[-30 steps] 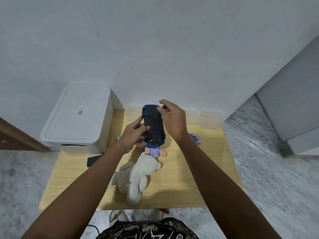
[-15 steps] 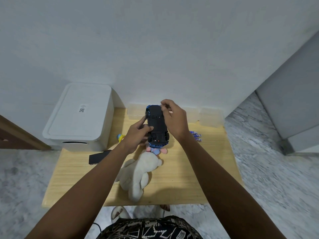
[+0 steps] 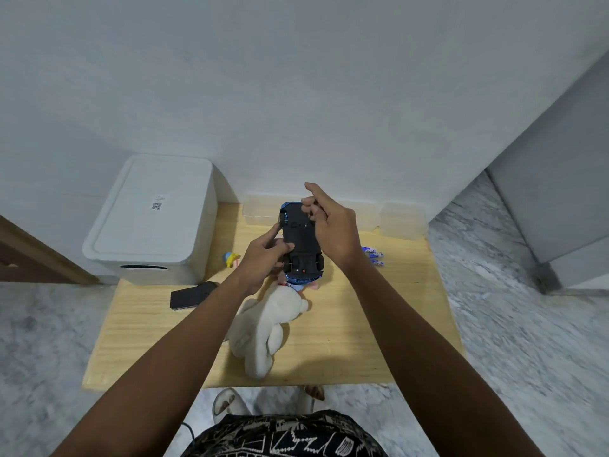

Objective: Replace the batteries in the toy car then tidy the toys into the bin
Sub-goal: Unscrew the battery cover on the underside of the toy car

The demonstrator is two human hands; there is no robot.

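Hands meet over the middle of the wooden counter (image 3: 362,324), both on a blue toy car (image 3: 300,240) held upside down in the air, its black underside facing the camera. The left hand (image 3: 263,258) grips the car's left flank, thumb laid across the chassis and fingers wrapped behind it. The right hand (image 3: 333,232) sits at the car's far end with its fingers curled over the right edge; the index finger is lifted and bent above the others. Whether those fingers pinch a small part or only press on the underside cannot be told.

Directly under the car, a small pink-and-blue toy (image 3: 301,286) peeks out, mostly hidden. A white plush animal (image 3: 263,328) lies on the counter just nearer the person, between the two forearms. To the right of the right wrist, two blue-and-white batteries (image 3: 374,255) lie side by side on the wood. To the left of the left hand sits a small yellow-and-blue toy (image 3: 230,258), and nearer the counter's left edge a flat black object (image 3: 191,295).

Clear plastic containers (image 3: 400,221) stand along the back edge against the wall. A white lidded bin (image 3: 151,219) stands at the counter's far left corner, closed, with a small label on its lid. The floor (image 3: 527,341) around is grey marble.
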